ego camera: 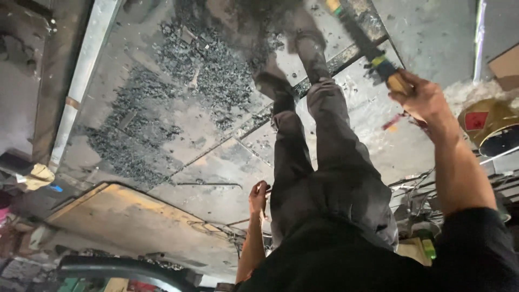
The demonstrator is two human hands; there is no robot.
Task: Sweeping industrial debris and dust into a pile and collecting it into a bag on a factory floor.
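Note:
My right hand (419, 97) is closed around the wooden end of a long stick-like handle (378, 59) with yellow and green tape on it. The handle runs up and left, out past the top edge. My left hand (258, 194) hangs beside my left thigh with its fingers curled and nothing visible in it. My legs in grey trousers (324, 162) stand on a dirty tiled floor (216, 162). Dark gravel-like debris (178, 75) lies spread on the floor to the left of my feet. The far end of the handle is hidden.
A pale long rail (81, 81) lies along the left side. A worn plywood sheet (135, 221) lies at the lower left, with a black curved tube (119, 267) below it. At the right are a gold-coloured tin (486, 124), a cardboard box (505, 65) and tangled wires (411, 189).

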